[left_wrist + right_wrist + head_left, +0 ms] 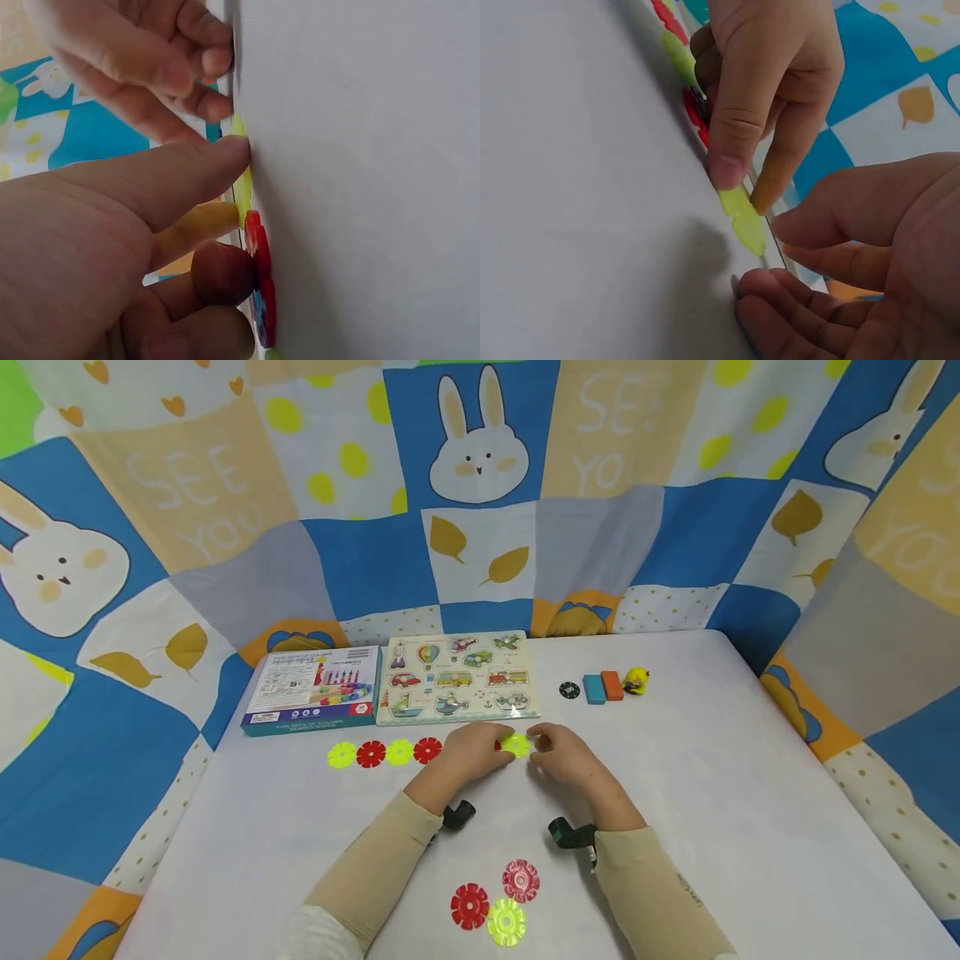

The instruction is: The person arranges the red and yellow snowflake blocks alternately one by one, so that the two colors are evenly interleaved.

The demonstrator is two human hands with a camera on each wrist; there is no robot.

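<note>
A row of flower-shaped plastic discs, yellow-green [342, 755] and red [371, 754] by turns, lies flat on the white table; my left hand [474, 753] covers part of it. At the row's right end, the thumb and index finger of that hand pinch the edges of a yellow-green disc [746, 219]. A red disc [262, 289] lies beneath its other fingers. My right hand [564, 756] hovers just right of the end disc, fingers loosely bent and a small gap between thumb and fingertips, with nothing in it.
Between my forearms lie two red discs [470, 907] and a yellow-green disc [507, 922]. Behind the row are a boxed set [311, 689] and a wooden picture board [457, 677]. Back right: a black round chip [569, 691], blue block [594, 689], orange block [612, 686], yellow duck [637, 680].
</note>
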